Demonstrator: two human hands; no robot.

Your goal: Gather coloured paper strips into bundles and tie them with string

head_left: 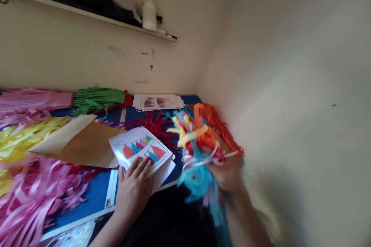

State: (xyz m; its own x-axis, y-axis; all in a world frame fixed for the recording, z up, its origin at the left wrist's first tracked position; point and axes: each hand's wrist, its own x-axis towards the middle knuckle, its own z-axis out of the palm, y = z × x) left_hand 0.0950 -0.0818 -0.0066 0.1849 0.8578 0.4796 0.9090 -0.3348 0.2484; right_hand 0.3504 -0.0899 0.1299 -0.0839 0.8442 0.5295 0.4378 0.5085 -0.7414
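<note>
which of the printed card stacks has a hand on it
The near stack, by the brown envelope: the left hand rests on it. The far stack lies near the back wall, with no hand on it.

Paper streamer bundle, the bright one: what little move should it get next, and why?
I'd probably have the right hand bring the paper streamer bundle a little further over the blue table, because its blue ends dangle past the near edge. The left hand rests on the printed card.

Wall (pixel 290 84) at right, shelf (pixel 87 14) above
</note>
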